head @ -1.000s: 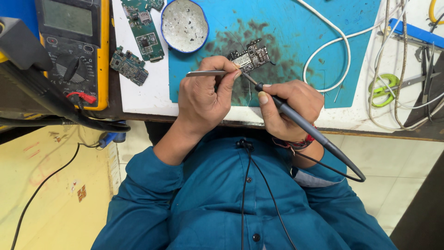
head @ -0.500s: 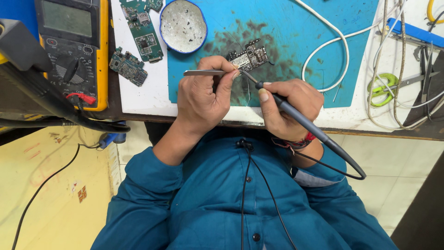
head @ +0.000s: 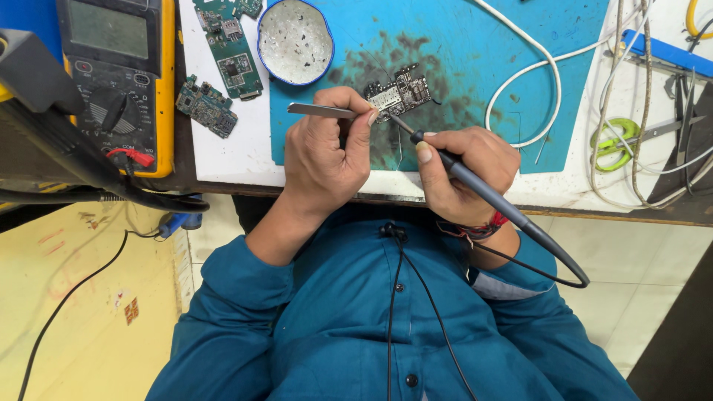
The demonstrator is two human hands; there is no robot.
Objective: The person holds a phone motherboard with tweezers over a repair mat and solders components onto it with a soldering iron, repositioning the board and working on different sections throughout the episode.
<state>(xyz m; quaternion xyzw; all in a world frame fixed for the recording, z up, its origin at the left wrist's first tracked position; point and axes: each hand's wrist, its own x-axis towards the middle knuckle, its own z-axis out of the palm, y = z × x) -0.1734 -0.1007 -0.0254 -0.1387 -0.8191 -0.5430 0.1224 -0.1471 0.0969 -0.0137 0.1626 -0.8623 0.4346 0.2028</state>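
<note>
A small circuit board [head: 399,91] lies on a blue work mat [head: 475,59] stained dark in the middle. My left hand [head: 327,152] pinches metal tweezers [head: 319,111] whose tips reach the board's left edge. My right hand [head: 464,174] grips a dark soldering iron [head: 483,189] like a pen, its thin tip touching the board from below. The iron's black cable loops down past my wrist over my blue shirt.
A yellow multimeter [head: 119,74] with a red probe plug sits at the left. Two green circuit boards [head: 223,67] and a round white dish [head: 295,38] lie above my left hand. White cables [head: 535,74], green-handled scissors [head: 616,145] and tools crowd the right.
Both hands hold nearly the same pose at the board; the tweezers and the iron tip have shifted only slightly.
</note>
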